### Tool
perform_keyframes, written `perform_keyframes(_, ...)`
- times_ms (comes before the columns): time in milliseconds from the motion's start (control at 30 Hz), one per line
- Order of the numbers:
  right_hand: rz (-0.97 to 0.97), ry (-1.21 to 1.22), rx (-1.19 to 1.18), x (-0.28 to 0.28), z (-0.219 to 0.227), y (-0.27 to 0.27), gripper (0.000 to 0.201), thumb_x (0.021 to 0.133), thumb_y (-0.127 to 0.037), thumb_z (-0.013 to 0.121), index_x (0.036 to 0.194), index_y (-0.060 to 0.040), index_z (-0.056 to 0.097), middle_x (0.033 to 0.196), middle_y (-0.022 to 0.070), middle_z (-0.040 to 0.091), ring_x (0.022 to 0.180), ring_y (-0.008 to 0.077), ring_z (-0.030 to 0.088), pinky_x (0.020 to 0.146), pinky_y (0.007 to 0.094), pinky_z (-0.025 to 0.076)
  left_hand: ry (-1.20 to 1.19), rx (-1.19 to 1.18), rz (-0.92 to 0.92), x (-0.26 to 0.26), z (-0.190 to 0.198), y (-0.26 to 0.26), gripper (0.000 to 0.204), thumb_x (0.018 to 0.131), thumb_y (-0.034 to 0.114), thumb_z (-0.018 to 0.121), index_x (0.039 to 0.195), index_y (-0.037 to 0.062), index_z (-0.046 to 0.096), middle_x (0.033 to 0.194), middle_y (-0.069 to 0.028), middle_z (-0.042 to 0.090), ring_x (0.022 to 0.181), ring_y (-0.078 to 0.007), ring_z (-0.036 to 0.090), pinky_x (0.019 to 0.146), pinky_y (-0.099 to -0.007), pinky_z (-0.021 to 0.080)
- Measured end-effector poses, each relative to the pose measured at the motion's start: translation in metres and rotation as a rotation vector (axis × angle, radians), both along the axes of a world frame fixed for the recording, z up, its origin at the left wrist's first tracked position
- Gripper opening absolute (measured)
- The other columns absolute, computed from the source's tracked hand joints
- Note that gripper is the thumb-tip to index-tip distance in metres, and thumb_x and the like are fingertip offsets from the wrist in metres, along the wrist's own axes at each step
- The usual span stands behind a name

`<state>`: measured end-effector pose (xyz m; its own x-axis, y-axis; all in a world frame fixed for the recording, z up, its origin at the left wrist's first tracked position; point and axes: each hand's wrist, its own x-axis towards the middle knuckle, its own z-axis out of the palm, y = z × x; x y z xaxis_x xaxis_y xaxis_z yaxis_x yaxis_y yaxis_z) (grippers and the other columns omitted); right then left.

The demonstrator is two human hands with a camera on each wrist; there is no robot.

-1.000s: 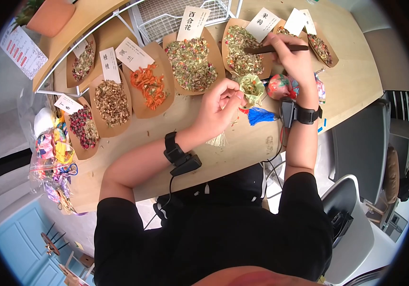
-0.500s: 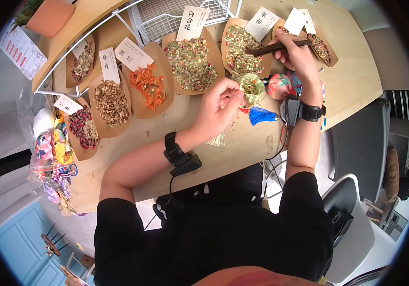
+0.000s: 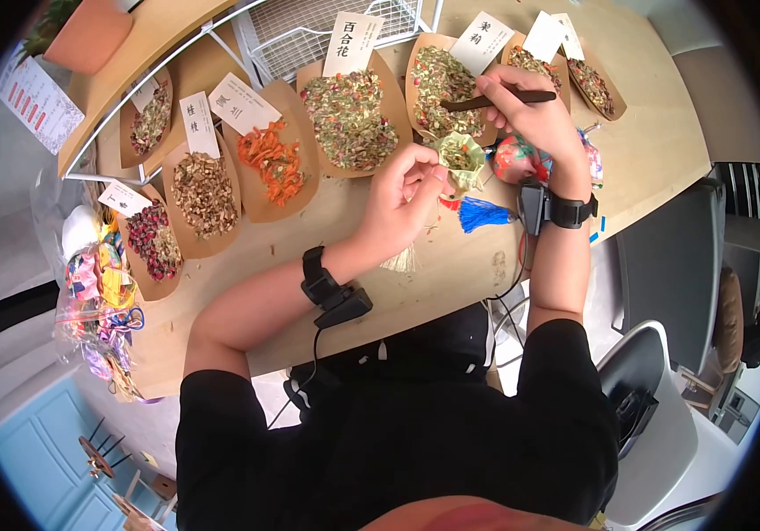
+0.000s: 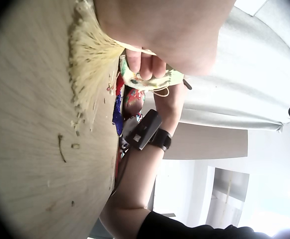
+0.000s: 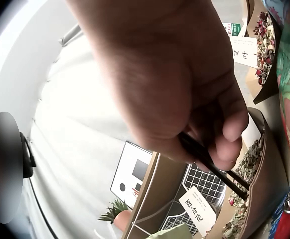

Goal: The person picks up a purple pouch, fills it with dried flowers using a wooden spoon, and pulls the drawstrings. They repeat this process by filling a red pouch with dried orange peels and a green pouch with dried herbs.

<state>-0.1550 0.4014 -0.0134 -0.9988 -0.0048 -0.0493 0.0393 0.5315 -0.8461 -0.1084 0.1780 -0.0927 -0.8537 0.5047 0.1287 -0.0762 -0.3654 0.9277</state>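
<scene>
My left hand (image 3: 402, 199) pinches a small pale green cloth pouch (image 3: 471, 182) by its side, its gathered mouth facing up with dried herb bits (image 3: 457, 157) inside. A cream tassel (image 4: 88, 64) hangs below that hand in the left wrist view. My right hand (image 3: 544, 124) grips dark tweezers (image 3: 467, 103) between thumb and fingers. Their two prongs (image 5: 219, 174) show in the right wrist view, tips low over chopped herbs (image 3: 440, 73) in a brown paper tray (image 3: 412, 87). The pouch stands just in front of this tray.
More paper trays of dried herbs and petals line the table's back, including orange strips (image 3: 272, 164) and rosebuds (image 3: 153, 237), with label cards (image 3: 352, 44). Right of the pouch lie a blue tassel (image 3: 484, 215) and a floral sachet (image 3: 517, 161). Bagged colourful sachets (image 3: 101, 274) lie far left.
My right hand drew back right half a second ago, then came left and nearer, bringing the tweezer tips closer to the pouch. My left hand keeps its grip on the pouch.
</scene>
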Motion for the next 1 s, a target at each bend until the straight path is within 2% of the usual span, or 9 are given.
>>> perform_keyframes(133, -0.035, 0.045, -0.062, -0.001, -0.002, 0.004, 0.026, 0.099, -0.025, 0.058, 0.092, -0.0030, 0.068, 0.067, -0.0007, 0.062, 0.059, 0.0050, 0.057, 0.052, 0.0209, 0.044, 0.001, -0.021, -0.046, -0.001, 0.001, -0.002, 0.011, 0.104, 0.010, 0.047, 0.109, 0.0005, 0.046, 0.097, -0.0096, 0.062, 0.096, -0.0192, 0.066, 0.087, -0.0341, 0.053)
perform_keyframes(267, -0.059, 0.112, -0.240, 0.000, 0.003, 0.019, 0.025, 0.100, -0.022, 0.055, 0.095, -0.0009, 0.067, 0.067, 0.0019, 0.062, 0.058, 0.0075, 0.057, 0.052, 0.0214, 0.044, 0.027, 0.002, -0.047, -0.002, -0.001, 0.000, 0.014, 0.105, 0.013, 0.046, 0.112, 0.0002, 0.046, 0.101, -0.0111, 0.064, 0.102, -0.0210, 0.067, 0.090, -0.0346, 0.053)
perform_keyframes(400, 0.016, 0.156, -0.376, 0.007, 0.010, 0.031, 0.025, 0.100, -0.019, 0.054, 0.090, 0.0011, 0.065, 0.066, 0.0049, 0.062, 0.055, 0.0101, 0.058, 0.050, 0.0221, 0.044, 0.034, -0.008, -0.022, -0.001, -0.002, 0.001, 0.015, 0.105, 0.012, 0.046, 0.113, -0.0002, 0.046, 0.104, -0.0116, 0.064, 0.104, -0.0221, 0.067, 0.090, -0.0347, 0.053)
perform_keyframes(433, 0.091, 0.120, -0.427, 0.009, 0.011, 0.034, 0.025, 0.099, -0.023, 0.057, 0.091, -0.0016, 0.068, 0.067, 0.0029, 0.064, 0.053, 0.0068, 0.057, 0.047, 0.0213, 0.044, 0.040, -0.006, -0.018, -0.001, -0.002, 0.001, 0.015, 0.105, 0.012, 0.046, 0.113, -0.0002, 0.046, 0.104, -0.0116, 0.064, 0.104, -0.0223, 0.067, 0.090, -0.0347, 0.053)
perform_keyframes(533, 0.221, -0.016, -0.343, 0.012, 0.012, 0.032, 0.024, 0.098, -0.022, 0.058, 0.090, -0.0021, 0.068, 0.066, 0.0020, 0.064, 0.052, 0.0053, 0.057, 0.045, 0.0204, 0.043, 0.034, -0.004, -0.016, -0.001, 0.000, 0.001, 0.015, 0.104, 0.012, 0.047, 0.112, -0.0002, 0.047, 0.104, -0.0111, 0.064, 0.104, -0.0226, 0.067, 0.090, -0.0346, 0.053)
perform_keyframes(633, 0.213, 0.017, -0.319, 0.011, 0.009, 0.027, 0.025, 0.097, -0.022, 0.059, 0.083, -0.0028, 0.068, 0.064, -0.0001, 0.063, 0.050, 0.0036, 0.056, 0.043, 0.0185, 0.040, -0.041, 0.052, 0.018, 0.001, 0.008, 0.003, 0.010, 0.100, 0.005, 0.054, 0.104, -0.0026, 0.049, 0.093, -0.0089, 0.064, 0.096, -0.0158, 0.068, 0.085, -0.0276, 0.053)
perform_keyframes(767, 0.199, 0.071, -0.322, 0.013, 0.015, 0.025, 0.026, 0.096, -0.019, 0.059, 0.079, -0.0011, 0.068, 0.059, -0.0004, 0.061, 0.047, 0.0044, 0.054, 0.042, 0.0193, 0.038, -0.017, 0.063, 0.007, 0.000, 0.001, 0.003, 0.010, 0.100, 0.005, 0.054, 0.103, -0.0030, 0.049, 0.092, -0.0084, 0.064, 0.096, -0.0157, 0.068, 0.084, -0.0273, 0.053)
perform_keyframes(867, 0.141, 0.102, -0.164, 0.022, 0.017, -0.004, 0.024, 0.093, -0.016, 0.059, 0.076, 0.0001, 0.067, 0.055, -0.0016, 0.057, 0.045, 0.0047, 0.050, 0.042, 0.0218, 0.035, -0.017, 0.070, -0.004, 0.000, 0.000, 0.003, 0.008, 0.100, 0.003, 0.054, 0.102, -0.0031, 0.049, 0.089, -0.0072, 0.062, 0.095, -0.0158, 0.068, 0.083, -0.0272, 0.053)
perform_keyframes(1000, 0.195, 0.115, 0.006, 0.024, 0.021, -0.018, 0.025, 0.089, -0.015, 0.061, 0.071, 0.0013, 0.064, 0.049, -0.0020, 0.048, 0.044, 0.0046, 0.044, 0.043, 0.0248, 0.030, -0.011, 0.036, -0.015, 0.001, 0.003, 0.001, 0.007, 0.099, 0.000, 0.053, 0.103, -0.0031, 0.049, 0.088, -0.0057, 0.059, 0.094, -0.0169, 0.069, 0.082, -0.0274, 0.054)
